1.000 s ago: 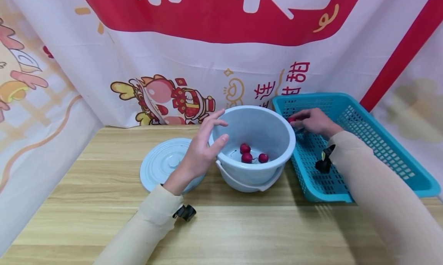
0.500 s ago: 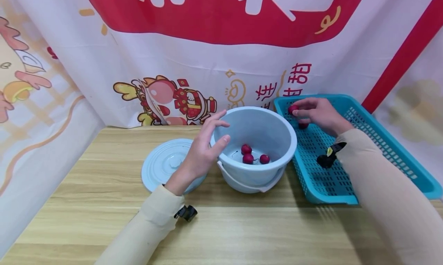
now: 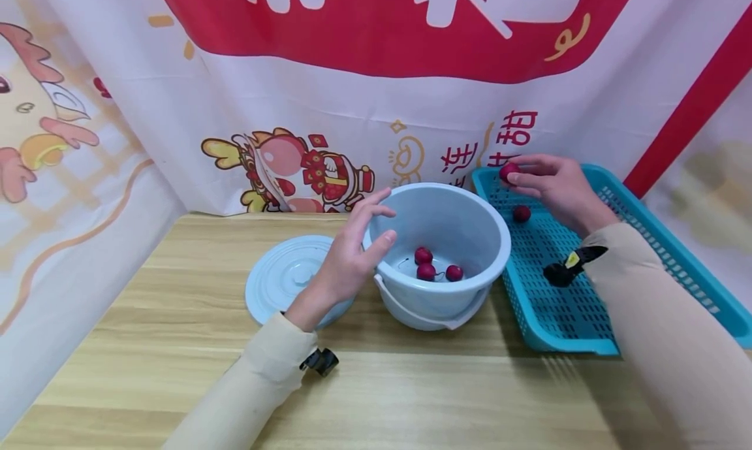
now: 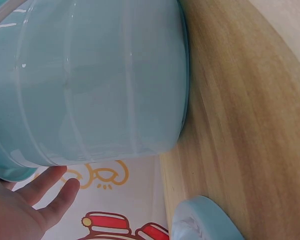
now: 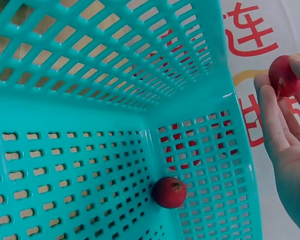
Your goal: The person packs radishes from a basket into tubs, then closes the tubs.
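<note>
My right hand pinches a small round red radish between thumb and fingertips, above the far left corner of the turquoise basket. In the right wrist view the held radish appears beside the basket's rim. Another radish lies on the basket floor, near its end wall in the right wrist view. My left hand, fingers spread and relaxed, is at the left rim of the light blue bucket. Inside the bucket are three radishes with thin roots.
A light blue lid lies on the wooden table, left of the bucket and partly under my left forearm. The bucket's handle hangs down in front. A printed cloth hangs behind the table.
My right hand has risen from inside the basket to above its rim with the pinched radish, uncovering the other radish on the basket floor. The left hand stays by the bucket rim.
</note>
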Motion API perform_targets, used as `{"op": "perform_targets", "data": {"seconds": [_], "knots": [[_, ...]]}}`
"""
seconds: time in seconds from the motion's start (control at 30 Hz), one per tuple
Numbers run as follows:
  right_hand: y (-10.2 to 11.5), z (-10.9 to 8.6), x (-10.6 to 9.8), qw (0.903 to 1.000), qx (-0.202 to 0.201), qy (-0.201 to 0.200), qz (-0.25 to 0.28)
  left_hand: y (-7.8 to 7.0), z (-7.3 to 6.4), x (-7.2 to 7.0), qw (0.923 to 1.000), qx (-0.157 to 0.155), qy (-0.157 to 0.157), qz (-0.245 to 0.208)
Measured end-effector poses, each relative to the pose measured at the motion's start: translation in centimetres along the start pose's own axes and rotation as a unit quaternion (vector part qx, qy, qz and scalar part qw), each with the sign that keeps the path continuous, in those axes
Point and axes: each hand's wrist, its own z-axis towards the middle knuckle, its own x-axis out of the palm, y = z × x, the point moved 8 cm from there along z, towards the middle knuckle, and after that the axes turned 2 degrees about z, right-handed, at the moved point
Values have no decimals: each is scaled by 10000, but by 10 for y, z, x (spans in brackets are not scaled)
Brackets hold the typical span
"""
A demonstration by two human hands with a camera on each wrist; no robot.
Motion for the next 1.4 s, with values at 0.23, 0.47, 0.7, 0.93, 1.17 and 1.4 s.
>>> {"op": "perform_targets", "data": {"seconds": [0.23,0.47,0.7,0.93,1.17,1.4], "knots": [[5,-2,0,9999,-71,-65,127,0,1,1,10000,58,8,-21],[17,-8,3,9989,-422,-114,144,1,0,0,10000,18,-1,15],[32,-18,13,9971,-748,-136,-44,2,0,1,10000,-18,10,19],[54,-31,31,9901,-1351,-77,-381,1,-1,0,10000,-27,1,14],[76,-45,54,9779,-2058,237,-286,1,0,0,10000,-25,7,31],[86,-52,79,9674,-2425,415,-603,1,0,0,10000,-61,4,50]]}}
